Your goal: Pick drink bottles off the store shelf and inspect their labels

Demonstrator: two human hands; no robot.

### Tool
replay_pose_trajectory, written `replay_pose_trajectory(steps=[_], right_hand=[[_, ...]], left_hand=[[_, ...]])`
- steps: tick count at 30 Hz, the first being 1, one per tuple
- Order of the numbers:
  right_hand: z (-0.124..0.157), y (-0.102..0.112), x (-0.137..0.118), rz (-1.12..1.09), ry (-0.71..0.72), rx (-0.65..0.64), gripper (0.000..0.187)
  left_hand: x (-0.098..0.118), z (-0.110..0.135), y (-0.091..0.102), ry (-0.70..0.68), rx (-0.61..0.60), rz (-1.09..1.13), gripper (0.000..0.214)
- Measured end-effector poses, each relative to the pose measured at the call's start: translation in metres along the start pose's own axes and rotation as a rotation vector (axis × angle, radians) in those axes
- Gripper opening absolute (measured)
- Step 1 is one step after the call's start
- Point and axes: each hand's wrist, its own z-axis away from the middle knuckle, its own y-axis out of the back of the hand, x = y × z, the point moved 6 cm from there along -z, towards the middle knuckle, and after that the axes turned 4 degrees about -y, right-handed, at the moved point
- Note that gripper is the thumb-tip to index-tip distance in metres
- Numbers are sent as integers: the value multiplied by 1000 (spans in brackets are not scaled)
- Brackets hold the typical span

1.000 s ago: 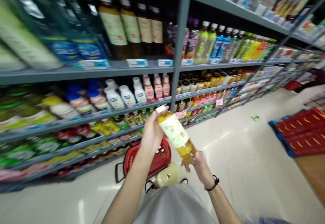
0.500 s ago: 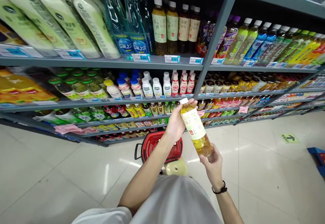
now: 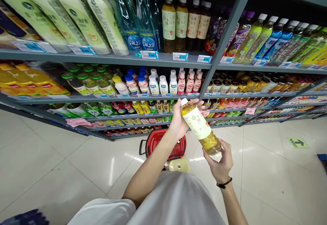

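Observation:
I hold a bottle of yellow drink [image 3: 200,127] with a white cap and pale label, tilted, in front of the shelves. My left hand [image 3: 178,121] grips its neck and upper part. My right hand [image 3: 220,162], with a black band on the wrist, supports its base from below with curled fingers. Below the bottle a red shopping basket [image 3: 163,145] stands on the floor, and a pale yellow object [image 3: 178,165] lies just in front of it.
Grey shelving [image 3: 163,59] full of drink bottles runs across the view, with a slanted upright post [image 3: 224,37]. More of the same tea bottles [image 3: 178,22] stand on the top shelf. The tiled floor [image 3: 51,170] has a green arrow sticker [image 3: 297,142] at right.
The view has swung left and steadied on the shelves. The bottle has tilted a little more and my hands have kept hold of it.

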Motion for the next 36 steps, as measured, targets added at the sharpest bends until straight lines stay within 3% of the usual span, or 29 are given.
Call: replay_pose_trajectory(steps=[4,8,11,17,24,28,32,34,36], right_hand=[[8,-9,18,-306,-410,-45,68],[14,-24,24,-668,-695,-133,48],[15,-36,16,-872,-865,-244,62],[18,-48,-7,-1010,-1051,-500,86],[21,-51,0,-1003,-1128,-559,86],[33,-60,32,-905,-1259,-517,79],[74,-74,88,-760,-1480,-464,71],[106,-83,116,-737,-1592,-435,67],[142,-93,140,-699,-1710,-425,67]], left_hand=[[3,-1,0,-13,-34,-9,50],[3,0,-2,6,-68,19,37],[2,2,-4,28,-92,13,35],[-1,4,0,48,-62,-2,33],[1,-2,12,1,-37,-115,35],[13,-5,49,-18,-66,-517,42],[-7,10,123,398,-43,-717,56],[-23,28,164,553,57,-699,59],[-41,47,203,611,205,-676,54]])
